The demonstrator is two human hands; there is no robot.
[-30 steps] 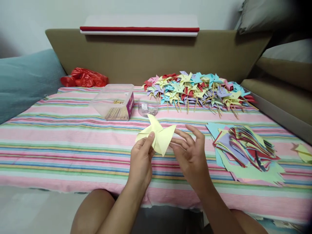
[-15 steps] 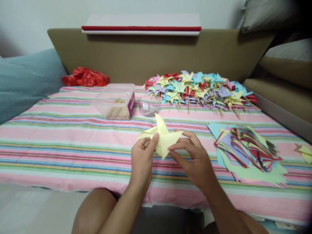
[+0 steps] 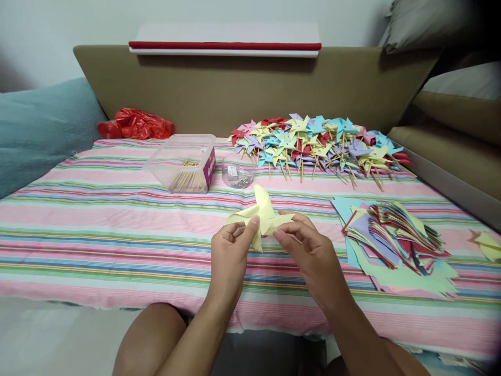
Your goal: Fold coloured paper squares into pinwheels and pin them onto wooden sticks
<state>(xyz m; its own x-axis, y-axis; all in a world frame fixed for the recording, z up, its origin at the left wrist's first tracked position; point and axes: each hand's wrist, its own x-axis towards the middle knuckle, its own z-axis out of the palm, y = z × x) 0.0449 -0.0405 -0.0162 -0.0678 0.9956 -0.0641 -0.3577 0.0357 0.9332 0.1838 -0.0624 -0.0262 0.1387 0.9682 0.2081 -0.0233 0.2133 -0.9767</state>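
Observation:
A pale yellow paper pinwheel (image 3: pixel 265 204) without a stick is held between my two hands above the striped cloth. My left hand (image 3: pixel 234 245) pinches it near the centre, thumb on top. On the other side, my right hand (image 3: pixel 307 245) grips the right blade between thumb and fingers, pressing it flatter. Just beyond lies a small clear container (image 3: pixel 239 175) of tiny metal pieces. To its left, a clear plastic box (image 3: pixel 180 156) lies with thin wooden sticks (image 3: pixel 188 180) inside.
Many finished pinwheels (image 3: pixel 319 141) on sticks are heaped at the back right. Stacked coloured paper (image 3: pixel 395 240) lies right of my hands, with dark-handled scissors (image 3: pixel 418 261) on it. A red plastic bag (image 3: pixel 141 124) sits back left. Striped cloth (image 3: pixel 97 235) covers the surface.
My right hand has closed on the right blade, which now looks folded down and narrower. The pinwheel has tilted slightly; my left hand keeps its pinch.

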